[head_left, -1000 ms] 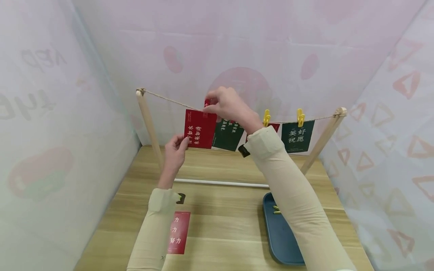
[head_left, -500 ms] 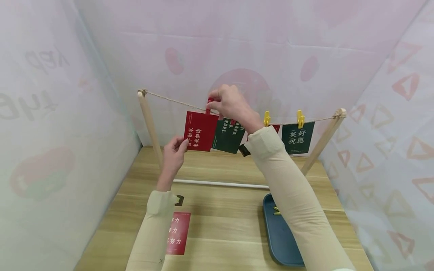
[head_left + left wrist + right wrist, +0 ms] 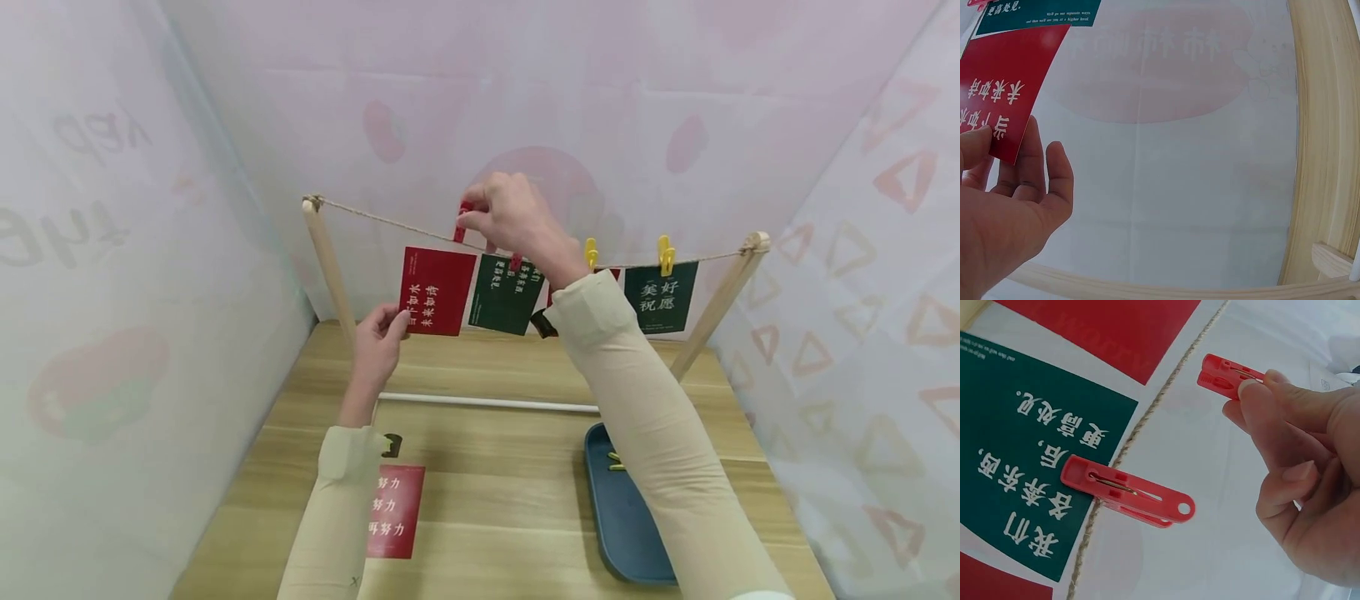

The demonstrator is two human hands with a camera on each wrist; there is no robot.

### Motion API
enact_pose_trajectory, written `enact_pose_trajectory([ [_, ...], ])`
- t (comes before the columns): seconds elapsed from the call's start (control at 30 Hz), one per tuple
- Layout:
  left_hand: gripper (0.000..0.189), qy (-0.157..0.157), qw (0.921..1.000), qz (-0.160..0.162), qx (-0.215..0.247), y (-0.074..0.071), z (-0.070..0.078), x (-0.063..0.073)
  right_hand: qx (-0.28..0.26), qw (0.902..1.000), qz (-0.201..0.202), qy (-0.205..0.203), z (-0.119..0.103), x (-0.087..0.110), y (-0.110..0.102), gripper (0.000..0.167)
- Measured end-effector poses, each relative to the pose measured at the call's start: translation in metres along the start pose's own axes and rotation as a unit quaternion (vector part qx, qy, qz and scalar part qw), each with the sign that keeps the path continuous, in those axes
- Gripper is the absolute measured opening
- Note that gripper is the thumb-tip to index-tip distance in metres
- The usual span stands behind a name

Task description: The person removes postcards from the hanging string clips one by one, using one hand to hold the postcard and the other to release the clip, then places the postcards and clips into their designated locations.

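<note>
My left hand (image 3: 377, 340) pinches a red card (image 3: 441, 292) with white writing at its lower left corner, between thumb and fingers. The card's top edge lies just below a twine line (image 3: 382, 220). Above the line, my right hand (image 3: 519, 215) pinches a red clothespin (image 3: 1222, 376) by its handle end. In the right wrist view this clothespin is apart from both twine and card. Beside the red card hangs a green card (image 3: 504, 293), fixed to the twine by another red clothespin (image 3: 1129, 489). My right wrist partly hides a further red card.
Wooden posts (image 3: 330, 267) hold the twine. A dark green card (image 3: 660, 298) hangs at the right under a yellow clothespin (image 3: 666, 257). A blue tray (image 3: 596, 500) with yellow clothespins and a red card (image 3: 397, 512) lie on the table. A white rod (image 3: 487, 402) runs behind them.
The red clothespin in my right hand has risen from the red card's top edge to above the twine. My left hand has shifted the card slightly left and down.
</note>
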State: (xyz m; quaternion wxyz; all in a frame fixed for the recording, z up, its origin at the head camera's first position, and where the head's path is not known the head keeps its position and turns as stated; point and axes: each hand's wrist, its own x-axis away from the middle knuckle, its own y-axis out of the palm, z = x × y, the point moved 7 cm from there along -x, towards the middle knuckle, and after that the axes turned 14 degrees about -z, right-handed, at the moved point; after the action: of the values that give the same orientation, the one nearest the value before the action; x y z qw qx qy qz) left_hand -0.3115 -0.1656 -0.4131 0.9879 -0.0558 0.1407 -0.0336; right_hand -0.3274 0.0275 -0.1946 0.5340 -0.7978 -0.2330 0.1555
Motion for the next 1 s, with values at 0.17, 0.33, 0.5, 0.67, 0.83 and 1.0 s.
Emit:
enact_pose_trajectory([
  [0.17, 0.030, -0.006, 0.9999, -0.004, 0.012, -0.002, 0.001, 0.006, -0.005, 1.0000, 0.001, -0.003, -0.002, 0.009, 0.002, 0.013],
  [0.33, 0.033, -0.018, 0.9997, -0.008, 0.013, -0.005, -0.001, 0.014, -0.011, 0.9998, 0.010, -0.011, -0.003, 0.019, 0.007, 0.013],
  [0.5, 0.034, -0.024, 0.9997, -0.005, 0.006, -0.007, -0.005, 0.021, -0.005, 0.9996, 0.023, -0.012, -0.003, 0.025, 0.012, 0.016],
  [0.67, 0.033, -0.025, 0.9997, -0.005, -0.004, -0.009, -0.006, 0.028, 0.014, 0.9999, 0.000, 0.001, 0.002, 0.029, 0.025, 0.025],
  [0.83, 0.034, -0.039, 0.9992, -0.003, -0.012, -0.011, -0.008, 0.038, 0.037, 0.9990, -0.021, -0.010, 0.005, 0.033, 0.038, 0.027],
  [1.0, 0.035, -0.054, 0.9984, -0.001, -0.016, -0.013, -0.011, 0.048, 0.024, 0.9991, -0.034, -0.002, 0.018, 0.040, 0.054, 0.033],
])
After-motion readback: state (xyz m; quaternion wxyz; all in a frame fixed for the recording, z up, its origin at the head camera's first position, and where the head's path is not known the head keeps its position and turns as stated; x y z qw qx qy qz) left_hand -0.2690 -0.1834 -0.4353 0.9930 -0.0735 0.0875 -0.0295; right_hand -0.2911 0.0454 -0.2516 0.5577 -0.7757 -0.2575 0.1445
